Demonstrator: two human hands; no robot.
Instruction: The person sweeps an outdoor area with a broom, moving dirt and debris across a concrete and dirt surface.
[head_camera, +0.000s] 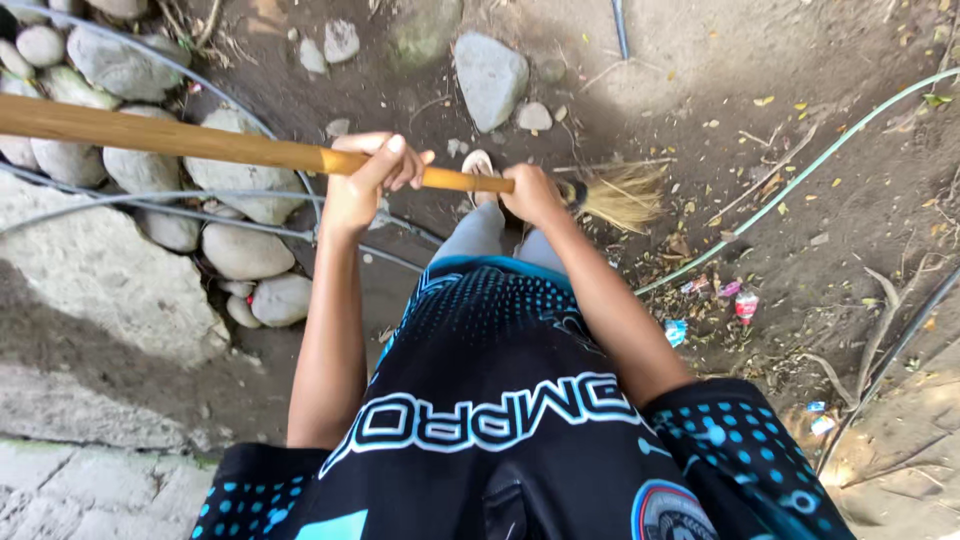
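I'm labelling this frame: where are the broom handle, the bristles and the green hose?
Broom handle (200, 143), head view, mid-shaft.
Bristles (625, 195), head view, middle of the fan.
Green hose (800, 180), head view, mid-length.

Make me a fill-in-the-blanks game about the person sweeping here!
1. Both hands grip the wooden handle of a ____.
2. The left hand holds the handle farther from the straw bristles than the ____ hand does.
3. The pile of round stones lies on the person's ____ side.
4. A thin green ____ runs across the dirt ground on the right.

Missing words: broom; right; left; hose
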